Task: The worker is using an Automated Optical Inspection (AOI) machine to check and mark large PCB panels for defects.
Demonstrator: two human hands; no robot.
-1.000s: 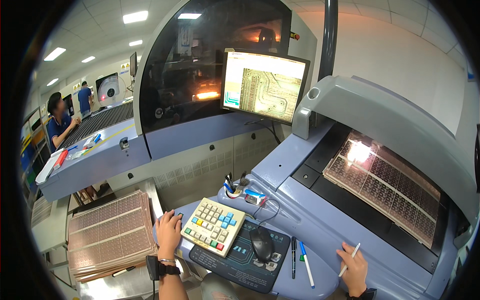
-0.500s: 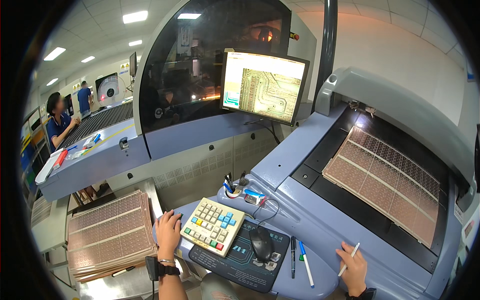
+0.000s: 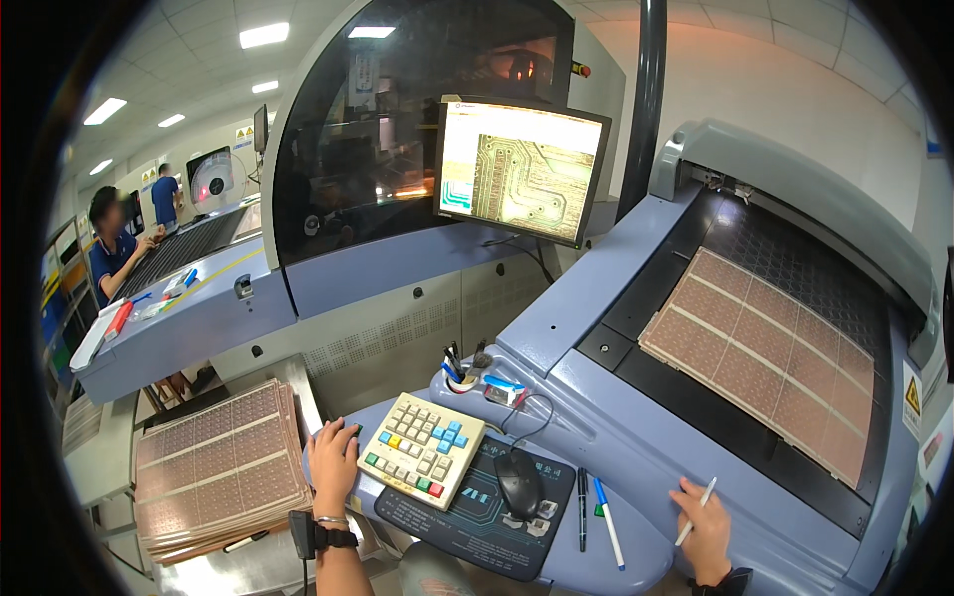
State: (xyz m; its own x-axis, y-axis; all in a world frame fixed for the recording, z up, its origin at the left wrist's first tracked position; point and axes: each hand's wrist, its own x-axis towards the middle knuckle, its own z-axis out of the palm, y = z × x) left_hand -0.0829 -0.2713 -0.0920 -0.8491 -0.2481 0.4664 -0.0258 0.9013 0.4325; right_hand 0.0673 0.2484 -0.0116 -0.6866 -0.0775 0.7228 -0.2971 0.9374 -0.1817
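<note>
My left hand [image 3: 333, 459] lies at the left edge of the blue desk ledge, fingers loosely stretched forward. Its fingertips are by a small dark item, too small to make out, beside a cream keypad [image 3: 421, 450] with coloured keys. Close to its left is a stack of copper-coloured circuit board panels [image 3: 221, 467]. My right hand [image 3: 704, 531] is closed around a slim white pen [image 3: 696, 511], held tilted over the ledge in front of the flatbed machine. On that machine's black bed lies another circuit board panel [image 3: 760, 358].
A black mouse [image 3: 520, 484] sits on a dark mat [image 3: 467, 541]. Beside it lie a black pen [image 3: 582, 509] and a blue-capped marker [image 3: 609, 523]. A monitor [image 3: 524, 171] shows magnified circuit traces. A grey gantry [image 3: 810, 189] spans the bed. Two people work at the far left.
The grey gantry has moved back, away from the panel, uncovering more of the black bed. The bright light beneath it no longer shows. Both my hands stay nearly still.
</note>
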